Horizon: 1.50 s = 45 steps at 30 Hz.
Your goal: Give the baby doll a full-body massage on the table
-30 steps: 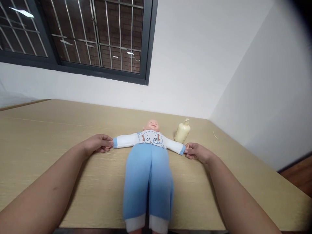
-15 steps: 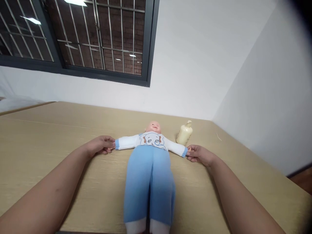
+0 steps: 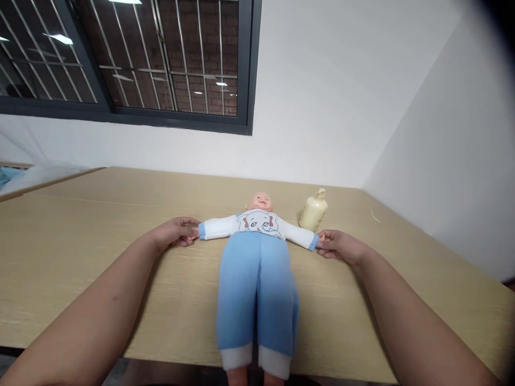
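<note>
A baby doll point(image 3: 257, 268) lies face up on a wooden table point(image 3: 169, 300), head toward the wall and feet at the near edge. It wears blue trousers and a white top with an elephant print, blue at the cuffs. Its arms are stretched out to both sides. My left hand point(image 3: 179, 232) is closed around the doll's hand on the left, just past the cuff. On the other side, my right hand point(image 3: 340, 245) pinches the doll's other hand. A cream pump bottle point(image 3: 314, 210) stands beside the doll's arm, just behind my right hand.
Behind the table rises a white wall point(image 3: 322, 96) with a dark-framed, barred window point(image 3: 169, 59) at upper left. A thin pale strip point(image 3: 375, 216) lies toward the table's right side. Sheer white netting point(image 3: 44, 169) hangs past the left end.
The view has shifted, so the doll, hands and bottle sit slightly higher and further right. The doll's feet and the near table edge now show. Both hands keep their hold.
</note>
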Motion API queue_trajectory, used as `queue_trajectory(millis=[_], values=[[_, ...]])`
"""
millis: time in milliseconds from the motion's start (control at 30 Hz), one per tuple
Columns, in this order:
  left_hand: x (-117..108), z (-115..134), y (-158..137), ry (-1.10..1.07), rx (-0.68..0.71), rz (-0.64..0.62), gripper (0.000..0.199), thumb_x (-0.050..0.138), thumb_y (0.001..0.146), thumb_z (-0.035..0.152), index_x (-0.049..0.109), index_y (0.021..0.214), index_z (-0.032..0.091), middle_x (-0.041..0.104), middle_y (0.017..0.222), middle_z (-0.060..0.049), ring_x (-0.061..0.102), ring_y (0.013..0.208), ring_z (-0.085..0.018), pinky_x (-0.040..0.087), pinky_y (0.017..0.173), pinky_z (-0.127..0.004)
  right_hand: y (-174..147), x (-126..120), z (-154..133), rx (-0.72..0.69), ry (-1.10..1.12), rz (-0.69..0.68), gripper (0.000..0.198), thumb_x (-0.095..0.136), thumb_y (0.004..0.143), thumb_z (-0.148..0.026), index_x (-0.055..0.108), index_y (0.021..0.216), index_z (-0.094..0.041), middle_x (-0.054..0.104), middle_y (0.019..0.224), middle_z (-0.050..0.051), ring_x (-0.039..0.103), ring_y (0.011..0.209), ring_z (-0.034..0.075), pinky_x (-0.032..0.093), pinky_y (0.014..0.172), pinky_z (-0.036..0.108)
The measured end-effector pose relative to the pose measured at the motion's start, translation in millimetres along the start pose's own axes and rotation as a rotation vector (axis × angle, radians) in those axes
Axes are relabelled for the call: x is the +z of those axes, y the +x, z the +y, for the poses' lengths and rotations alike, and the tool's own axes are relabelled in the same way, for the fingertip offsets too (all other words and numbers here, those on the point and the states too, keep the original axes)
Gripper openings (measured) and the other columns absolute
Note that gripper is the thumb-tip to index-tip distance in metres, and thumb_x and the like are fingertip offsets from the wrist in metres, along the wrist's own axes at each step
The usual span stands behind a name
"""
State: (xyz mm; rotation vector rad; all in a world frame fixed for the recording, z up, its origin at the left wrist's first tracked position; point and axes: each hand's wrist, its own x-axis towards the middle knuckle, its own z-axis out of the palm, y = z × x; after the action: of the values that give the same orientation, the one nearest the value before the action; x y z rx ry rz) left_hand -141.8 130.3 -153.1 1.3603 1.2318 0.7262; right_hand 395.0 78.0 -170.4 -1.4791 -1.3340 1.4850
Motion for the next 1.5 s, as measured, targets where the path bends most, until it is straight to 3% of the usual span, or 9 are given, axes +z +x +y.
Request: queue_trajectory(millis=[367,567,667,767,867,1067,1233,1500], values=[[-7.5,-6.9,10.5,-0.028,-0.021,-0.046,0.049,0.085,0.065,0.029,0.067,0.108,0.015,0.068,0.079,-0.005,0.059,0.061,-0.011,0.047,0.053,-0.019,0.9,-1.8,2.4,0.040,0.018,0.032,0.036,0.087,0.068,-0.035,0.065,0.090,-0.017,0.068,0.086,0.005,0.063,0.072,0.009,0.054,0.069,0.019],[-10.4,-15.0,15.2,-0.037,-0.018,-0.031,0.031,0.086,0.062,0.025,0.068,0.085,0.013,0.067,0.075,-0.007,0.059,0.062,-0.010,0.048,0.054,-0.018,2.3,-5.6,4.7,0.021,0.069,0.007,0.036,0.087,0.068,-0.035,0.064,0.089,-0.016,0.070,0.086,0.007,0.064,0.071,0.011,0.055,0.069,0.022],[-8.7,-15.7,15.8,-0.018,-0.014,-0.006,0.026,0.085,0.063,0.027,0.066,0.075,0.013,0.064,0.066,-0.006,0.057,0.056,-0.011,0.045,0.049,-0.019,4.7,-5.6,7.4,-0.007,0.072,0.028,0.037,0.088,0.067,-0.035,0.061,0.083,-0.017,0.067,0.078,0.004,0.058,0.062,0.009,0.049,0.057,0.020],[-6.0,-12.9,13.5,-0.004,0.005,-0.024,0.027,0.083,0.064,0.031,0.062,0.066,0.014,0.063,0.064,-0.006,0.054,0.052,-0.011,0.043,0.046,-0.020,6.3,-4.3,9.5,-0.055,0.062,0.071,0.036,0.084,0.069,-0.040,0.058,0.078,-0.017,0.058,0.064,-0.001,0.045,0.051,0.006,0.033,0.044,0.018],[-3.5,-9.0,8.7,-0.002,0.052,-0.060,0.033,0.080,0.067,0.036,0.056,0.060,0.015,0.063,0.067,-0.007,0.050,0.050,-0.010,0.041,0.044,-0.021,6.2,-2.6,9.6,-0.091,0.078,0.066,0.034,0.080,0.071,-0.041,0.057,0.074,-0.016,0.051,0.058,-0.003,0.041,0.050,0.006,0.026,0.043,0.019],[-1.8,-4.4,2.6,-0.006,0.057,-0.031,0.030,0.080,0.065,0.037,0.060,0.068,0.015,0.064,0.072,-0.006,0.055,0.056,-0.012,0.044,0.047,-0.022,3.2,-1.9,6.6,-0.073,0.115,0.102,0.031,0.082,0.066,-0.037,0.063,0.076,-0.015,0.055,0.064,0.000,0.047,0.053,0.007,0.035,0.047,0.020],[-4.0,-6.6,6.6,-0.062,0.011,-0.041,0.027,0.082,0.063,0.025,0.064,0.079,0.014,0.064,0.072,-0.005,0.054,0.056,-0.010,0.042,0.047,-0.019,-0.9,-7.0,5.0,-0.070,0.125,-0.018,0.037,0.086,0.065,-0.031,0.065,0.091,-0.016,0.064,0.077,0.003,0.055,0.059,0.009,0.046,0.056,0.023],[-3.6,-11.3,14.1,-0.064,-0.016,-0.011,0.031,0.083,0.063,0.022,0.062,0.085,0.015,0.060,0.066,-0.002,0.052,0.053,-0.009,0.038,0.046,-0.018,0.6,-5.1,5.1,-0.057,0.102,-0.023,0.038,0.089,0.064,-0.032,0.062,0.087,-0.017,0.065,0.077,0.002,0.053,0.056,0.006,0.044,0.053,0.020]])
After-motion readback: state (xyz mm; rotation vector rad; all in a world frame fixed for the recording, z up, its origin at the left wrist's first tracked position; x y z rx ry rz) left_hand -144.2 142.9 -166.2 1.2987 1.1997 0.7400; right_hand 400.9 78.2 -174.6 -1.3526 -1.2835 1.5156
